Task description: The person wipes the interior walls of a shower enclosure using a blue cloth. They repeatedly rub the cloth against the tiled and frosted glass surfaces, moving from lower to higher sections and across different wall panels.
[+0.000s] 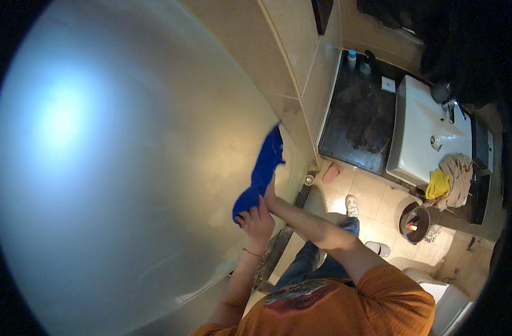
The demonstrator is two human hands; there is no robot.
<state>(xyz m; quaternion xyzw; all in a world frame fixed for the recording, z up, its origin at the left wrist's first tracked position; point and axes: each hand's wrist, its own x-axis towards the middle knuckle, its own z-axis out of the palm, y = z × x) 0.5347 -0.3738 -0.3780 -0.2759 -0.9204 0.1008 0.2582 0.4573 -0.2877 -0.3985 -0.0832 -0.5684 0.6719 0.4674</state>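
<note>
A blue cloth [262,164] stretches up and down in front of a large, frosted-looking shower glass panel [155,159]. My left hand [256,222], with a thin red cord bracelet at its wrist, grips the cloth's lower end with bent fingers. Just above it, my right hand [270,191] is at the cloth's middle, its fingers largely hidden by the fabric. The two hands are close together, and the right forearm passes beside the left fingers. The upper end of the cloth tapers to a point near the panel's curved edge.
Right: dark countertop [359,113] with bottles, white washbasin [420,134], yellow cloth [437,185] and patterned cloth [459,176]. Below are a dark bin [415,222], pink slipper [331,174] and white toilet [445,302]. A dark sill [279,248] runs under my arms.
</note>
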